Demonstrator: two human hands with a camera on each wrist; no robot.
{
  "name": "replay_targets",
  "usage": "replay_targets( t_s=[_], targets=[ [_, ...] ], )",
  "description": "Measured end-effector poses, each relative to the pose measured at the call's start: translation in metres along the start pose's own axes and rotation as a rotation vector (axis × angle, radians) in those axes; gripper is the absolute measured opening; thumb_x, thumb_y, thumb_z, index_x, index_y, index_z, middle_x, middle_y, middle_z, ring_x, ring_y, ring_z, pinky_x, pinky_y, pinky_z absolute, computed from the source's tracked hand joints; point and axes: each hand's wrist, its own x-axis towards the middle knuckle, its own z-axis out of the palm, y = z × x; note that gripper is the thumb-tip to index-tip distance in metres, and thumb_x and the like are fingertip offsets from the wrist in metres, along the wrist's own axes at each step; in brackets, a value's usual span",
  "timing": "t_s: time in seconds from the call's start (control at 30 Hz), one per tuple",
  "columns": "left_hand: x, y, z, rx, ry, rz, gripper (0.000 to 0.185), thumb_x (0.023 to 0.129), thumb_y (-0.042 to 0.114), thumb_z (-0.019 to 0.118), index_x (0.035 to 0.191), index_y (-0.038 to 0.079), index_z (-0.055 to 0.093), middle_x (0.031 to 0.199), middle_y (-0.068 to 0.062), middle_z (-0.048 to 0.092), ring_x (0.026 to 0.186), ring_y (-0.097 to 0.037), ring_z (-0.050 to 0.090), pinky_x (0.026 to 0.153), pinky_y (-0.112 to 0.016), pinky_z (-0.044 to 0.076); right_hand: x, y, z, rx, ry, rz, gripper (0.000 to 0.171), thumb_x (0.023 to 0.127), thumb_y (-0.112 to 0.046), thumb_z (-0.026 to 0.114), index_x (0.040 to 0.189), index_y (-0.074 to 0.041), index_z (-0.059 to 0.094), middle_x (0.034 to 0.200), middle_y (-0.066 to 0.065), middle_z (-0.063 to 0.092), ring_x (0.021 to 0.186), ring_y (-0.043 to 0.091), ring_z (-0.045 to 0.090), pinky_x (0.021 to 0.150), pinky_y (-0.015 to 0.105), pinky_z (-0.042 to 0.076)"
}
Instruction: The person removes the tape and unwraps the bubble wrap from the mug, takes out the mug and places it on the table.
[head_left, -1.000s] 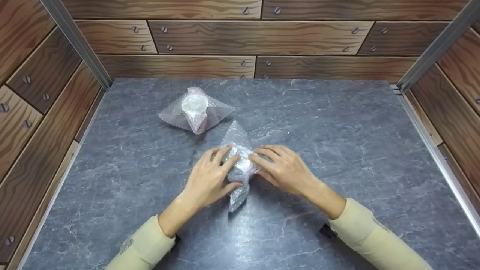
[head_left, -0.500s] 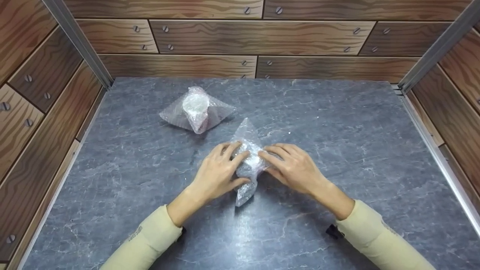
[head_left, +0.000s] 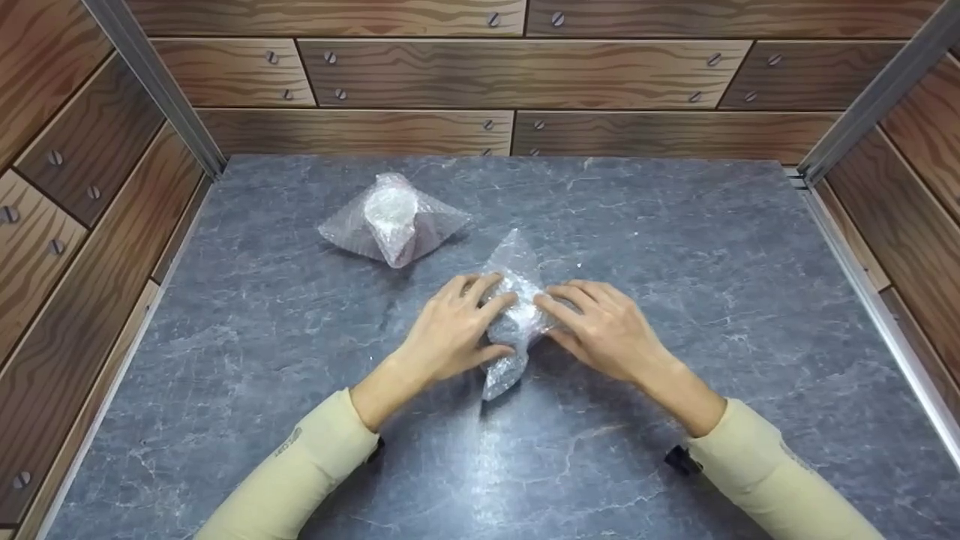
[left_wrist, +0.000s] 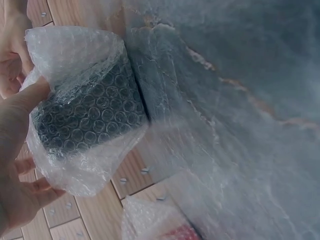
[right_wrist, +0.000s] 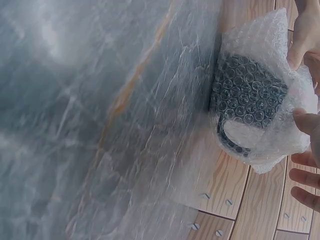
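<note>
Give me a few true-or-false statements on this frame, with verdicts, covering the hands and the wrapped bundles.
1. The left hand and right hand both touch the nearer bundle. True.
2. The other bundle sits to its right. False: the farther bundle lies behind it, to the left.
3. A dark item shows through the nearer bundle's wrap. True.
4. The left sleeve is black. False: the left sleeve is pale yellow-green.

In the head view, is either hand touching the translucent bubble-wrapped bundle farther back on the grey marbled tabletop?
No, the left hand and right hand touch the nearer translucent bubble-wrapped bundle, while the farther bundle sits apart.
</note>
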Motion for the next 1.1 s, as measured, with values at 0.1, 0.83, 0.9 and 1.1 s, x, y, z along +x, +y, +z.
replay_targets(
  t_s=[0.1,0.83,0.9,1.1],
  targets=[
    [0.005,0.000,0.001,-0.002,-0.013,0.006,0.075,0.085,0.066,0.077,0.143,0.020,0.060,0.150,-0.013,0.060,0.129,-0.033,0.063,0.104,-0.045,0.061,-0.002,0.002,-0.002,-0.009,-0.012,0.006,0.047,0.088,-0.031,0.081,0.132,-0.016,0.071,0.119,0.010,0.077,0.106,0.030,0.074,0.093,0.046,0.064],
    [0.018,-0.003,0.005,-0.033,-0.064,0.049,0.076,0.091,0.066,0.072,0.149,0.020,0.054,0.155,-0.013,0.055,0.136,-0.036,0.059,0.115,-0.050,0.053,-0.009,0.004,-0.007,0.103,-0.036,0.180,0.049,0.089,-0.035,0.083,0.132,-0.018,0.071,0.122,0.009,0.076,0.104,0.029,0.075,0.090,0.047,0.065],
    [0.017,-0.003,0.005,-0.032,-0.061,0.055,0.075,0.092,0.065,0.070,0.150,0.019,0.053,0.156,-0.014,0.055,0.138,-0.037,0.058,0.117,-0.051,0.051,-0.009,0.002,-0.008,0.155,-0.045,0.221,0.050,0.089,-0.037,0.083,0.133,-0.018,0.071,0.123,0.010,0.076,0.104,0.029,0.075,0.089,0.048,0.065],
    [0.010,-0.001,0.003,-0.036,0.003,0.068,0.072,0.096,0.061,0.067,0.150,0.016,0.053,0.155,-0.014,0.056,0.142,-0.039,0.055,0.124,-0.052,0.044,-0.009,-0.002,-0.013,0.303,-0.061,0.359,0.049,0.089,-0.037,0.084,0.131,-0.015,0.072,0.125,0.009,0.075,0.110,0.030,0.074,0.092,0.048,0.065]
  ],
)
